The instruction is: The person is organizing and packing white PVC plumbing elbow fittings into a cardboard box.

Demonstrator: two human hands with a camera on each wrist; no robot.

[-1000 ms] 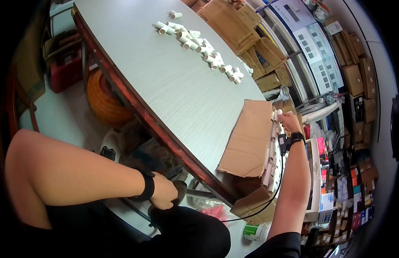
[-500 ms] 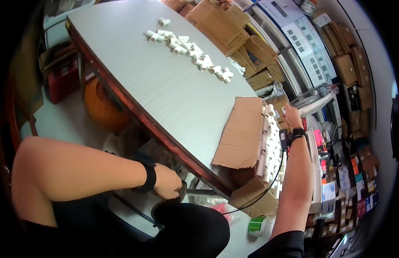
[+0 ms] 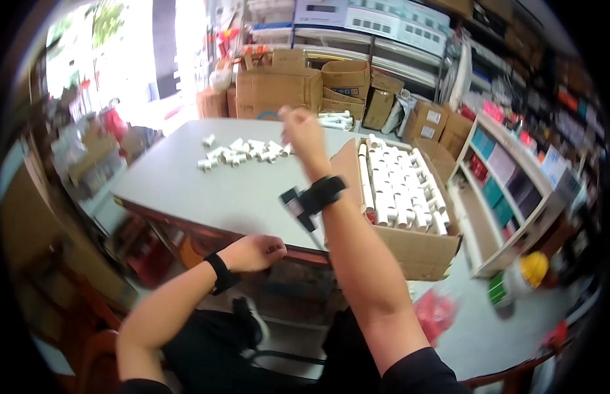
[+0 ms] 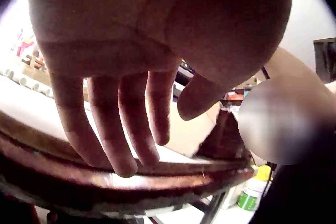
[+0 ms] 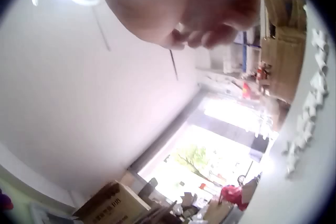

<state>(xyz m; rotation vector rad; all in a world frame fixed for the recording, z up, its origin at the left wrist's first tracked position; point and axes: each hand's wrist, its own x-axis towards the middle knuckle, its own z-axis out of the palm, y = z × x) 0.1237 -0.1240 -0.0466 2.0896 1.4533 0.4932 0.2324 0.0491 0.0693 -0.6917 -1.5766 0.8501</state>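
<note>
My right hand is raised over the far side of the table, between the loose fittings and the box. Its fingers are loosely curled, with no fitting visible in them. Several white tee pipe fittings lie scattered on the tabletop. To the right, an open cardboard box holds rows of white fittings. Beside the table's near edge, my left hand hangs with nothing in it. Its fingers are relaxed and slightly bent in the left wrist view.
Cardboard boxes stand behind the table. At the right is a white shelf unit, with a white and green bucket on the floor in front. A pink plastic bag lies below the box.
My right hand has left the box of fittings and swung left over the table. The left hand has risen from near the knee to the table edge. The head view has turned.
</note>
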